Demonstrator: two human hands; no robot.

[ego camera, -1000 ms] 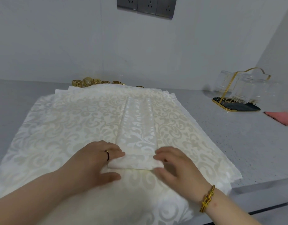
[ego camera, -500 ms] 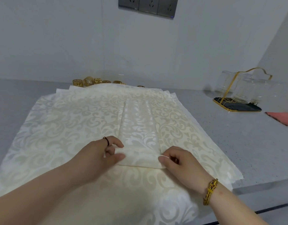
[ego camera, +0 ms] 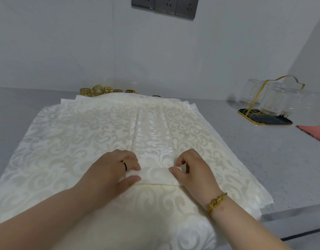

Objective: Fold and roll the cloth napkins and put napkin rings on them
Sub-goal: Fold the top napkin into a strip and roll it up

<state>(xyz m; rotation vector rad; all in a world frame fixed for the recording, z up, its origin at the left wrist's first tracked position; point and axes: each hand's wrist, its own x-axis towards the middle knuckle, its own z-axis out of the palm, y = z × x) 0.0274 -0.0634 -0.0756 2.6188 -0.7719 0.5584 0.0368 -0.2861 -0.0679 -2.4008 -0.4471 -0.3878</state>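
A second ago both hands lay fairly flat on the near end of the folded napkin [ego camera: 153,139]. Now the left hand [ego camera: 112,170] has curled its fingers over the left corner, thumb drawn in against the edge, and the right hand [ego camera: 193,170] has lifted its fingers into a pinch, thumb and forefinger on the right corner. The turned-over flap [ego camera: 155,175] between them looks a little deeper and rounder than the flat fold it was.

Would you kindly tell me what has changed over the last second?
The left hand and right hand, earlier flat on the near end of the folded napkin, have curled and now pinch its corners to begin rolling. The napkin stack, napkin rings and glass rack stayed put.
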